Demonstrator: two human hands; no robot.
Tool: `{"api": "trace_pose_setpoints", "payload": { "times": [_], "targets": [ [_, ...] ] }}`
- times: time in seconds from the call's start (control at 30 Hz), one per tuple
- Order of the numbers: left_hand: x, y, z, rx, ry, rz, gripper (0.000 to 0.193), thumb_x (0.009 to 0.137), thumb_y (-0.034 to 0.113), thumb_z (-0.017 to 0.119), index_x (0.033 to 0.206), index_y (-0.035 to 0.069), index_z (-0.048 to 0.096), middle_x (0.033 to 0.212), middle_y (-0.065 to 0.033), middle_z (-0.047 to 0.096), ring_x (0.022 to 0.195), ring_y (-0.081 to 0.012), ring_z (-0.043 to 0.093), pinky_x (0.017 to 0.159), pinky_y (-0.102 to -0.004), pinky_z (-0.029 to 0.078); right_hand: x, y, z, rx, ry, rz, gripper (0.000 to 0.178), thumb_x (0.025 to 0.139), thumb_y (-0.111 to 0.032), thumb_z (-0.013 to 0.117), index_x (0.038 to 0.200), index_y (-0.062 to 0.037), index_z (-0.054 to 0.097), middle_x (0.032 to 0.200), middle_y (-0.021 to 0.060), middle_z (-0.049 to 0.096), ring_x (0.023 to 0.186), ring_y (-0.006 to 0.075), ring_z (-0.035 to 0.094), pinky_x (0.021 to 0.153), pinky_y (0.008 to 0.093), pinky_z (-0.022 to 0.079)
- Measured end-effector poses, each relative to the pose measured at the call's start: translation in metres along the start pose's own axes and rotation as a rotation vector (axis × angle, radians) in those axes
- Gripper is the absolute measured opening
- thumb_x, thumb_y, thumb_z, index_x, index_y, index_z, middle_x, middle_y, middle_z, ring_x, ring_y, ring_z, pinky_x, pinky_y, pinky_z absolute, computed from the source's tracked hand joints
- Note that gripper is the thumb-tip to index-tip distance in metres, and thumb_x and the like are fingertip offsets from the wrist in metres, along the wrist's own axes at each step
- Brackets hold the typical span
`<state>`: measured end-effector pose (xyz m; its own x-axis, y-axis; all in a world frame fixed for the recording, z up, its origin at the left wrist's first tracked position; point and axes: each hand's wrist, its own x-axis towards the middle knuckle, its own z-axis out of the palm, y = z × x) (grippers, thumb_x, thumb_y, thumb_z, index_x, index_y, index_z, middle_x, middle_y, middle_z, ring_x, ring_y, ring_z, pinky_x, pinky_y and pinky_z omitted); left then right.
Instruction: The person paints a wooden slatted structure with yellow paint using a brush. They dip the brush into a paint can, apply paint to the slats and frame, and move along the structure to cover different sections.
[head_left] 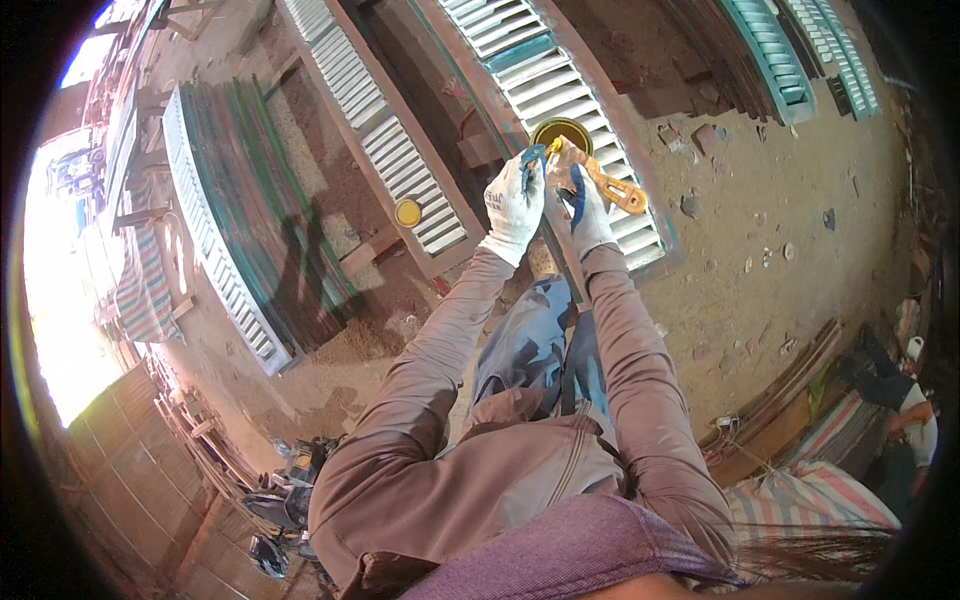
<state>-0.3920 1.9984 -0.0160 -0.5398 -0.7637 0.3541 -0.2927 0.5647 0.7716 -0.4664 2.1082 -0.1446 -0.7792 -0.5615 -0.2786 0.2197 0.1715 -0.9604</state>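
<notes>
R hand w/ orange scraper, L hand close by, over louvred shutter

Bare dirt ground [720, 290] all round the grip, scattered w/ small rubble to its R. Stack of shutters [270, 200] well off to L of the hands, green & brown edges showing, a pale louvred one on the near side. Striped sacking [820, 495] well back & R of the grip, toward the wearer. Teal shutter [770, 55] far ahead & R. Directly under the hands: brown-framed shutter [600, 115] w/ white slats; a 2nd shutter [350, 100], similar, lies just L of it.

Containers: round tin [563, 128] just beyond the fingertips, partly hidden by them; inside looks dark yellow, contents n/c. Yellow disc [408, 212], lid or shallow tin (can't tell), L of the grip on the 2nd shutter's slats.

Grip: both hands gloved, white w/ blue. R hand [585, 205] closed round the orange scraper [625, 193]; slotted handle sticks out R of the fist, other end points L toward L hand [515, 205]. L fingers bunched, nearly meeting it; can't tell if they hold anything. Small yellow bit [556, 145] btwn the two sets of fingertips.
</notes>
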Motion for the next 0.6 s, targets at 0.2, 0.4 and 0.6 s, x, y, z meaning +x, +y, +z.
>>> {"api": "trace_pose_setpoints", "payload": {
  "times": [0.2, 0.4, 0.6],
  "targets": [
    [0.005, -0.03, 0.01, -0.045, 0.0, -0.006, 0.017, 0.09, 0.009, 0.062, 0.105, 0.002, 0.063, 0.083, -0.0139, 0.067, 0.07, -0.0307, 0.066, 0.062, -0.0357, 0.052, -0.012, -0.057, -0.011, 0.731, -0.1, 0.316, 0.037, 0.088, -0.007, 0.065, 0.122, -0.0021, 0.055, 0.117, 0.014, 0.063, 0.108, 0.0276, 0.061, 0.093, 0.037, 0.05],
    [0.006, -0.075, 0.04, 0.197, -0.241, -0.254, 0.074, 0.076, 0.031, 0.08, 0.134, 0.001, 0.045, 0.121, -0.0233, 0.047, 0.102, -0.0355, 0.058, 0.088, -0.0399, 0.05, -0.039, -0.051, -0.063, 1.057, -0.062, 0.462, 0.03, 0.092, -0.016, 0.063, 0.121, -0.0093, 0.058, 0.115, 0.0084, 0.065, 0.102, 0.0227, 0.065, 0.083, 0.0428, 0.058],
    [-0.051, -0.084, 0.006, 0.131, -0.162, -0.38, 0.088, 0.075, 0.032, 0.082, 0.143, 0.004, 0.034, 0.13, -0.0232, 0.039, 0.108, -0.0328, 0.055, 0.095, -0.0425, 0.047, -0.126, -0.041, -0.185, 0.182, 0.171, 0.252, 0.036, 0.092, -0.012, 0.064, 0.126, -0.0028, 0.056, 0.12, 0.0092, 0.061, 0.101, 0.0178, 0.063, 0.084, 0.0388, 0.058]
  ]
}}
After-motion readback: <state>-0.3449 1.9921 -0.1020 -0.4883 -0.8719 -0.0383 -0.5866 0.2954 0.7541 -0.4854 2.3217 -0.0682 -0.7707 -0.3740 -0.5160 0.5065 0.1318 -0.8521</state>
